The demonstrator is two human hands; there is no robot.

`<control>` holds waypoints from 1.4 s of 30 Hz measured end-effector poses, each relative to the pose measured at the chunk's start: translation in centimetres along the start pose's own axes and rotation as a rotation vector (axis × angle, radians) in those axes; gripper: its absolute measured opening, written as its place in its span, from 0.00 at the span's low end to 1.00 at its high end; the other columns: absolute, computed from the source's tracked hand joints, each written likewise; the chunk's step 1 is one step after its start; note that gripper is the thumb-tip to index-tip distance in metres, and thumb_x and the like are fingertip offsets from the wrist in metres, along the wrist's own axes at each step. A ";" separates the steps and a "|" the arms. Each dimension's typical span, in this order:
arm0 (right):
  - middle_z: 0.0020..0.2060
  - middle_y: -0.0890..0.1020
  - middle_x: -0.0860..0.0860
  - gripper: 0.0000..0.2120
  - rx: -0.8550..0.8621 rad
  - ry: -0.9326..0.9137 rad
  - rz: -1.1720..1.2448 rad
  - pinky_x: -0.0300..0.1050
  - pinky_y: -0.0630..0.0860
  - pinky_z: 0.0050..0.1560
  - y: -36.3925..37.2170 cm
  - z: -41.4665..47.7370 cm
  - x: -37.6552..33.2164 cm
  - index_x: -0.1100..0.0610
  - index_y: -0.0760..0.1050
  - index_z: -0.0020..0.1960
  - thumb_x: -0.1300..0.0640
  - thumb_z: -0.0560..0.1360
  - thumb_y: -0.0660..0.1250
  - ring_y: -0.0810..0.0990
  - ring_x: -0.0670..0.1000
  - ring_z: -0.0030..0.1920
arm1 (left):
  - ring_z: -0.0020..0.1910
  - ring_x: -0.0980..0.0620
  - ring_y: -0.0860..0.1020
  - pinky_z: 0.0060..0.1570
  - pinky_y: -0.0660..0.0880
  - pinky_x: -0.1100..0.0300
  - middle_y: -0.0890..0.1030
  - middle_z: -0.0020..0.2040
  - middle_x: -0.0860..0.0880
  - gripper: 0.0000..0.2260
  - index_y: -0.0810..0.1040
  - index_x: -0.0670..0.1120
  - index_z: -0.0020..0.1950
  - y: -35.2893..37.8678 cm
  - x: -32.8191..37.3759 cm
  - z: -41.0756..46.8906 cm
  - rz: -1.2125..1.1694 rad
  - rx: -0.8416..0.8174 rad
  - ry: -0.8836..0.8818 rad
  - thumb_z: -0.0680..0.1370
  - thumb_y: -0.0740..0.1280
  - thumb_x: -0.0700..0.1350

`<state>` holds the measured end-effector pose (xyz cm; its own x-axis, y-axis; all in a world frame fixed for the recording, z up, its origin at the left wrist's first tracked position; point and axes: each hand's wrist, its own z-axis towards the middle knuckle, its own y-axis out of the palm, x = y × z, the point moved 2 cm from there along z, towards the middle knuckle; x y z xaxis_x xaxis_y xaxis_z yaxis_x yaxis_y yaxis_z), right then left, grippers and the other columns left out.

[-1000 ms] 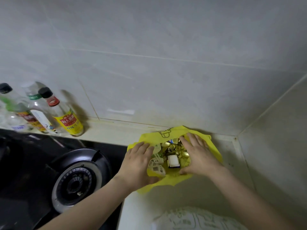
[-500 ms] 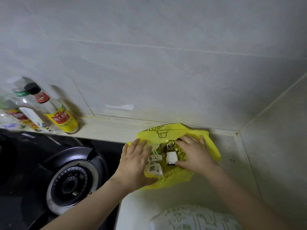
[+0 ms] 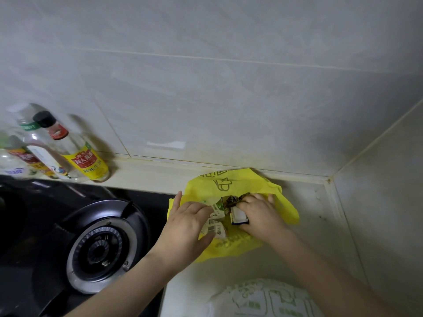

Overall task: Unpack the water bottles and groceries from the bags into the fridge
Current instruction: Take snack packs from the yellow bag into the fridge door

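Both hands are reaching into the open mouth of a yellow bag (image 3: pixel 229 186) that is lying on the pale surface (image 3: pixel 309 202) in the corner, its far edge lying right by the tiled wall (image 3: pixel 206 88). The right hand (image 3: pixel 261 217) is curling its fingers (image 3: pixel 248 201) and thumb round a small white-and-blue box (image 3: pixel 239 216) inside the bag. The left hand (image 3: pixel 185 225) is lying over the bag's left rim. Its fingers are bending over a cluster of white-and-green packets (image 3: pixel 214 227), with the thumb below them, but whether they are actually gripping is not clear. One left finger is pointing straight out along the rim. Between the two sets of fingers, gold-wrapped items (image 3: pixel 231 200) are showing. Nearer the person than the fingers, a white bag with green print (image 3: pixel 263 300) is sitting on the surface. Left of the left fingers a black gas burner (image 3: pixel 100 250) is sitting, and beyond it several sauce bottles (image 3: pixel 84 161) are standing against the wall.
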<state>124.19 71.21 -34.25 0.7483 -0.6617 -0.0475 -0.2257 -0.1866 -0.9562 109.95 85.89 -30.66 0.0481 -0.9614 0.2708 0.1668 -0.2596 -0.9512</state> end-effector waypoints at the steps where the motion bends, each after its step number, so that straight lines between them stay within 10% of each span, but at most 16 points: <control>1: 0.64 0.73 0.47 0.23 -0.001 0.003 0.003 0.57 0.58 0.64 0.1 0.1 0.0 0.48 0.72 0.66 0.45 0.73 0.67 0.65 0.51 0.68 | 0.52 0.53 0.79 0.70 0.56 0.43 0.81 0.50 0.56 0.18 0.79 0.51 0.56 -0.1 -0.1 -0.1 -0.003 -0.002 -0.004 0.68 0.72 0.55; 17: 0.61 0.75 0.48 0.22 -0.031 0.027 0.025 0.54 0.61 0.63 0.6 0.0 -0.2 0.49 0.72 0.63 0.43 0.72 0.68 0.66 0.52 0.68 | 0.39 0.53 0.81 0.64 0.64 0.37 0.79 0.37 0.56 0.12 0.80 0.52 0.48 0.3 -0.1 -0.4 0.068 -0.097 -0.104 0.67 0.74 0.53; 23: 0.62 0.76 0.48 0.24 -0.047 0.075 0.026 0.54 0.61 0.63 1.0 0.5 -0.9 0.50 0.72 0.65 0.43 0.72 0.67 0.66 0.53 0.69 | 0.59 0.53 0.74 0.72 0.38 0.42 0.76 0.54 0.55 0.17 0.73 0.52 0.63 -0.1 0.5 0.1 0.116 -0.273 -0.192 0.77 0.62 0.57; 31: 0.58 0.76 0.48 0.17 -0.059 0.089 0.023 0.52 0.62 0.59 1.4 0.6 -1.2 0.50 0.73 0.60 0.49 0.72 0.67 0.69 0.52 0.64 | 0.67 0.50 0.65 0.69 0.34 0.36 0.71 0.62 0.53 0.28 0.67 0.52 0.69 0.2 0.4 0.3 0.191 -0.430 -0.186 0.72 0.68 0.59; 42: 0.64 0.75 0.49 0.23 -0.080 0.086 0.057 0.53 0.62 0.63 1.8 0.3 -1.5 0.50 0.69 0.65 0.46 0.72 0.68 0.64 0.53 0.71 | 0.50 0.48 0.75 0.67 0.27 0.41 0.71 0.36 0.52 0.09 0.71 0.48 0.40 0.5 1.0 -0.1 0.287 -0.442 -0.136 0.79 0.56 0.46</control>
<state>122.81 72.10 -35.95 0.6774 -0.7320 -0.0727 -0.3179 -0.2022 -0.9263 110.01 84.78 -30.83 0.1628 -0.9865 -0.0198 -0.3004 -0.0304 -0.9533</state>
